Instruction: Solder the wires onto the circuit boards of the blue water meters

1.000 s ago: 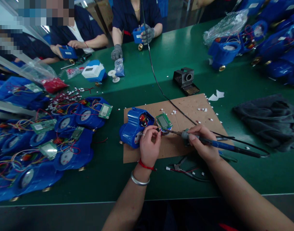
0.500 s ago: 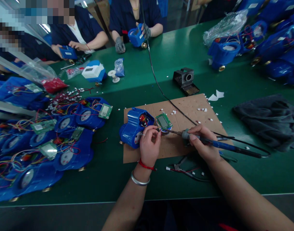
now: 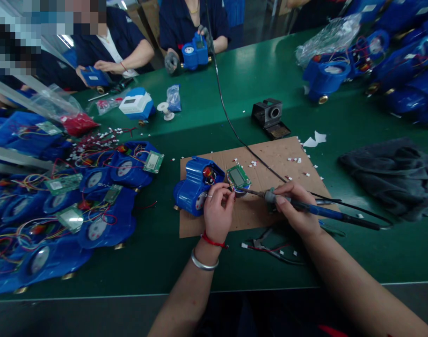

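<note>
In the head view, the right hand [image 3: 293, 208] is wrapped around the blue-handled soldering iron [image 3: 317, 211], fingers closed on its grey collar, the metal tip reaching left to the small green circuit board with a grey display [image 3: 238, 178]. The left hand [image 3: 218, 211] is pinched, thumb and fingertips together, on thin wires just beside that board; what exactly sits between the fingertips is too small to tell. The board lies tilted against the blue plastic meter housing [image 3: 194, 185], which rests on the left part of a flat brown cardboard sheet [image 3: 270, 164] on the green table [image 3: 235, 93]. The iron's black cord [image 3: 231, 126] runs away across the table. A black iron stand [image 3: 271, 116] sits beyond the cardboard, a dark grey cloth [image 3: 392, 175] lies to the right, and wired blue housings [image 3: 94, 201] crowd the left. Across the table, a co-worker's gloved hands [image 3: 171, 61] hold another blue meter [image 3: 194, 52].
</note>
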The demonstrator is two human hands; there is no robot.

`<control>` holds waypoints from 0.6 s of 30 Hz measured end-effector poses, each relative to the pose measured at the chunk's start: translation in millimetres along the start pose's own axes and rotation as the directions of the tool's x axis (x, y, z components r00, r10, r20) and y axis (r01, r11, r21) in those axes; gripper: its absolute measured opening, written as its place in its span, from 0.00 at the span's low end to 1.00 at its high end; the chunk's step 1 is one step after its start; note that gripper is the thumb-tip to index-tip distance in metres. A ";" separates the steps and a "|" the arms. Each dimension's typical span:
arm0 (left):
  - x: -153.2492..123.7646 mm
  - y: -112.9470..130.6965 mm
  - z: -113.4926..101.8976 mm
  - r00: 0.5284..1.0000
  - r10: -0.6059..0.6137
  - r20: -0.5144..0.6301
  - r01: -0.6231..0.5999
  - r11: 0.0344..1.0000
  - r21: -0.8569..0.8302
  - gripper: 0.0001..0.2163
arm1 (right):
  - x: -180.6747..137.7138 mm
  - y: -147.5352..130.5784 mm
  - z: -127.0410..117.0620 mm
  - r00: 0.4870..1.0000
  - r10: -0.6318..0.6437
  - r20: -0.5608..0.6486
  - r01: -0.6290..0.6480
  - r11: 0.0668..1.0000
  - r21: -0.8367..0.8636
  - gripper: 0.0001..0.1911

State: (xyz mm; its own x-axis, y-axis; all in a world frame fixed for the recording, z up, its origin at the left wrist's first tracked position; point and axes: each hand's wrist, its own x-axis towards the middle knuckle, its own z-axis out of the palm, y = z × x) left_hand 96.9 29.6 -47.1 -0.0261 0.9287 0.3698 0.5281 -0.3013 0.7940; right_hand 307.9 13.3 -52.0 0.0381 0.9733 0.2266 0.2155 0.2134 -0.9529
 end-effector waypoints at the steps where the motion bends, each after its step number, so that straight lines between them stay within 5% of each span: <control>1: -0.1 -0.3 0.0 1.000 -0.001 -0.001 0.001 1.000 0.001 0.04 | 0.1 -0.2 -0.3 1.000 0.000 0.000 0.000 1.000 -0.001 0.07; 18: 0.6 0.2 -0.2 1.000 0.006 -0.013 -0.006 1.000 -0.002 0.03 | 0.9 -1.0 -1.2 1.000 0.000 -0.021 0.000 1.000 0.006 0.08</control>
State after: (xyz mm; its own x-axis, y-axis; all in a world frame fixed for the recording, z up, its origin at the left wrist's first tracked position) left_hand 96.8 30.1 -46.7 -0.0343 0.9241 0.3806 0.5265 -0.3070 0.7928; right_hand 308.9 13.9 -50.5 0.0584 0.9712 0.2308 0.2098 0.2141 -0.9540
